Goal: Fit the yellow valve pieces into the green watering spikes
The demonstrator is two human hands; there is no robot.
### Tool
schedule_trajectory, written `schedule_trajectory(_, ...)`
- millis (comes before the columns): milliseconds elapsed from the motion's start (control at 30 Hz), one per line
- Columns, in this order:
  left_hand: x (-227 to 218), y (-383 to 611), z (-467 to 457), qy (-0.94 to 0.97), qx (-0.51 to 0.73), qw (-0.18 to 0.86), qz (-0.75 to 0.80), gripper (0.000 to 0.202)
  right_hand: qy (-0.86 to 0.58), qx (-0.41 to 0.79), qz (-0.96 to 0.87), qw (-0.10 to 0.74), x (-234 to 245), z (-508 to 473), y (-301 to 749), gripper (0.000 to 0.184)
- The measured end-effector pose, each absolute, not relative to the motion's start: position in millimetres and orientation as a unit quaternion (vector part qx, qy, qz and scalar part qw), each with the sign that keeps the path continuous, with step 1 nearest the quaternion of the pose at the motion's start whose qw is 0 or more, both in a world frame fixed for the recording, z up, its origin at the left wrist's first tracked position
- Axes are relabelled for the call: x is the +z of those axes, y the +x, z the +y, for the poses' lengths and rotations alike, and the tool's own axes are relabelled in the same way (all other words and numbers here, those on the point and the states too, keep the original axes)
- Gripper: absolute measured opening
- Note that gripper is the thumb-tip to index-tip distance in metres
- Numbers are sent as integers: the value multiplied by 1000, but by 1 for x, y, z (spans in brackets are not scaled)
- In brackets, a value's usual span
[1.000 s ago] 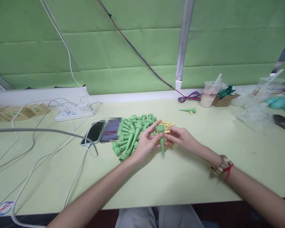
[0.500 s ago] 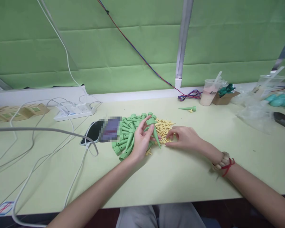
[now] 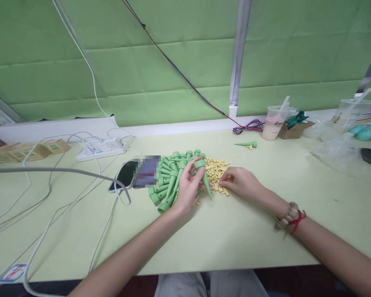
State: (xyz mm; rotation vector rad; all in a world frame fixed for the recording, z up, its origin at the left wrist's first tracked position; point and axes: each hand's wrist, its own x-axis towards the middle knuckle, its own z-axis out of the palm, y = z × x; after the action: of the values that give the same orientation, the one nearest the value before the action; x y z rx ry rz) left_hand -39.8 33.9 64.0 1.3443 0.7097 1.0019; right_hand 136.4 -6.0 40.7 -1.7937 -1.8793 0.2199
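Note:
A green plastic plant-watering spike [image 3: 207,186] is held in my left hand [image 3: 187,193], its wide capped end up and its point slanting down to the right. Behind and left of that hand lies a heap of similar green spikes [image 3: 170,181]. Small yellow plastic fittings [image 3: 215,168] make a pile just right of the held spike. At the pile's right edge my right hand [image 3: 244,181] has thumb and forefinger pinched together; what is between the fingertips is too small to make out. One yellow fitting [image 3: 196,201] sits apart, below my left hand.
A green spike [image 3: 246,144] with a yellow fitting lies farther back. Phones [image 3: 123,175], a power strip [image 3: 100,149] and loose white cables are on the left. A drink cup [image 3: 272,123], a small cardboard box [image 3: 295,130] and plastic bags [image 3: 336,152] stand back right.
My right thumb and forefinger have closed into a pinch at the yellow pile, and some fittings have shifted toward me. My left hand keeps the spike. The view has tilted slightly.

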Motion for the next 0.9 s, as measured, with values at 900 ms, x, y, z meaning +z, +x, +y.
schedule_trajectory(900, 57, -41, 41, 544, 381, 699, 265, 60, -517, 233, -511, 646, 50, -7, 124, 29)
